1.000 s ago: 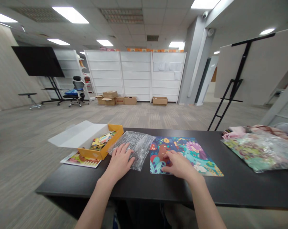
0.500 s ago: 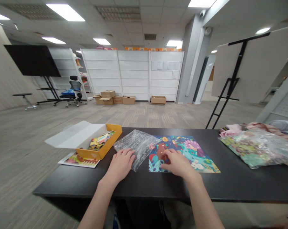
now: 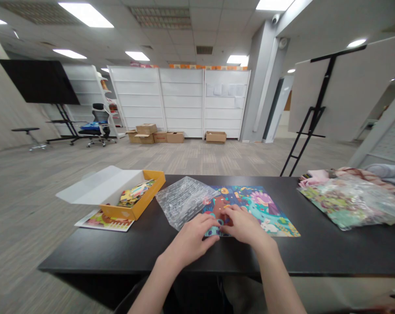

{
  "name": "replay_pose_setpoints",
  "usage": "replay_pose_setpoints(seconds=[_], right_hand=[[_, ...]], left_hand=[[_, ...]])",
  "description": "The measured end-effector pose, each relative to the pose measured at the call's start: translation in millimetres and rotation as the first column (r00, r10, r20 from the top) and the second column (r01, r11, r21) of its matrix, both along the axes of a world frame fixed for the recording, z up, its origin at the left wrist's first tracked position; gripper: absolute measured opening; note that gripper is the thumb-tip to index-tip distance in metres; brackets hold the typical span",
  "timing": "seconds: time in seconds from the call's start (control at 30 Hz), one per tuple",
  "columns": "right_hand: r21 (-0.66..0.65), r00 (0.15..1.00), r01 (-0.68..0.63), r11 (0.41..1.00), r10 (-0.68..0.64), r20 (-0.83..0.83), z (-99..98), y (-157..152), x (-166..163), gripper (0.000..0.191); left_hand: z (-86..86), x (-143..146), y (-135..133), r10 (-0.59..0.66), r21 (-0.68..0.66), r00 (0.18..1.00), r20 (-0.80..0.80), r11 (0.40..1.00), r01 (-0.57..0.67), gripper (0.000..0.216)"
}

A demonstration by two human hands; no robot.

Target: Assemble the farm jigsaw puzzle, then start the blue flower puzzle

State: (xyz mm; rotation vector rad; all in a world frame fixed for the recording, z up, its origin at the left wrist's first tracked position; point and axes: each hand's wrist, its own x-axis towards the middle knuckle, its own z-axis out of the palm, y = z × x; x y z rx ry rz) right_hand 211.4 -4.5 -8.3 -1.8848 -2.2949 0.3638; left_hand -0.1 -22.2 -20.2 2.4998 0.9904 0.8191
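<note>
A colourful jigsaw puzzle board [image 3: 259, 207] lies flat on the black table [image 3: 331, 248]. My right hand [image 3: 245, 224] rests on its near left part, fingers bent and pressing down on the pieces. My left hand [image 3: 194, 237] lies beside it at the board's near left corner, fingers curled against the edge and over the rim of a clear plastic bag [image 3: 182, 198]. Whether either hand pinches a piece is hidden.
An open yellow box [image 3: 137, 207] of puzzle pieces with a white lid flap stands at the left, on a printed sheet [image 3: 102, 220]. Plastic-wrapped colourful packs [image 3: 351, 200] lie at the right. An easel and cardboard boxes stand on the floor beyond.
My left hand has slid right off the plastic bag to the puzzle's near left corner, meeting my right hand. The right hand has stayed on the board.
</note>
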Motion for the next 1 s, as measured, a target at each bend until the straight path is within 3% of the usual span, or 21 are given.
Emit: replay_pose_setpoints(seconds=[0.17,0.43,0.77,0.93,1.0], right_hand=[[0.012,0.999,-0.036,0.999,0.036,-0.008,-4.0,2,6,0.042],[0.020,0.983,-0.093,0.995,0.095,-0.158,-5.6,5,10,0.033],[0.038,0.952,-0.153,0.988,0.157,-0.261,-10.1,6,12,0.041],[0.092,0.929,-0.236,0.967,0.252,-0.271,-6.2,7,-1,0.013],[0.085,0.920,-0.246,0.966,0.260,-0.292,-3.8,8,-4,0.011]], left_hand=[[-8.2,1,9,0.131,0.014,0.974,-0.182,0.991,-0.131,0.033],[-15.9,8,8,0.185,0.135,0.926,-0.329,0.980,-0.148,0.035],[-15.5,7,7,0.222,0.173,0.934,-0.281,0.969,-0.178,0.032],[-14.3,5,8,0.201,0.134,0.939,-0.278,0.976,-0.169,0.031],[-14.0,4,9,0.178,0.114,0.948,-0.264,0.982,-0.153,0.034]])
